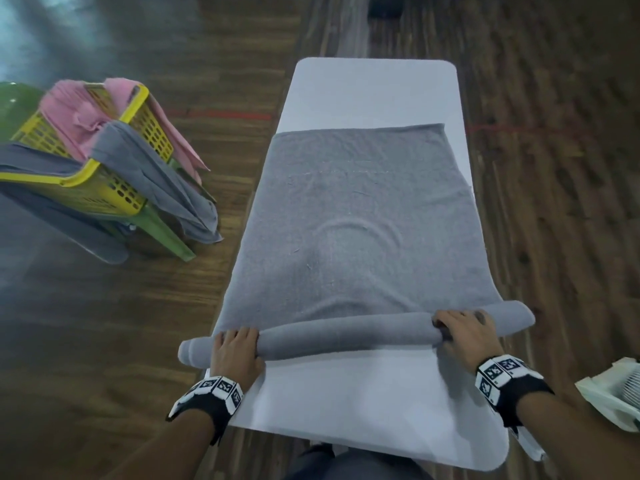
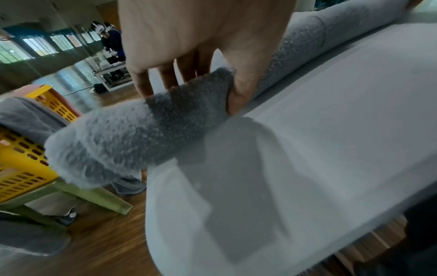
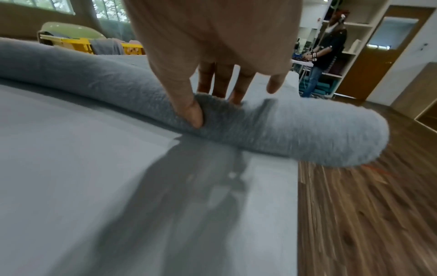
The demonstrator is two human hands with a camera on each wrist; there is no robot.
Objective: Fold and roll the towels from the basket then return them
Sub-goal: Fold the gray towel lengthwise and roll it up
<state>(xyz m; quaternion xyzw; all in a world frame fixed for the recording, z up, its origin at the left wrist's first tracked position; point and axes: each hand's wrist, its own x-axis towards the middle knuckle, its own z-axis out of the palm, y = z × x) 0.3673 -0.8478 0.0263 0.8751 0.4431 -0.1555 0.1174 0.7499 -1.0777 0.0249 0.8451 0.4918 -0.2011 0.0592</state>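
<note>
From the head view, the left hand (image 1: 236,351) and the right hand (image 1: 465,336) both lie on the rolled near end of the grey towel (image 1: 363,220), each one close to one end of the roll. The fingers go over the top of the roll and the wrists point back toward the person. The towel lies flat on the white table (image 1: 374,393), and its far edge stops before the far end of the table, so a bare white strip remains there. Both ends of the roll stick out a little over the long edges of the table. To the left, on the wooden floor (image 1: 104,341), stands the yellow basket (image 1: 104,199) with a pink towel (image 1: 76,116) and grey towels hanging over its rim.

In the left wrist view, the left hand (image 2: 203,46) holds the grey towel (image 2: 132,140) between thumb and fingers; the thumb presses into the near side. The end of the roll hangs past the table corner, near the yellow basket (image 2: 21,164).

In the right wrist view, the right hand (image 3: 212,43) grips the grey towel (image 3: 295,130) the same way, the thumb on the near side and fingers over the top. The end of the roll passes over the edge of the white table (image 3: 118,186), above the floor.
</note>
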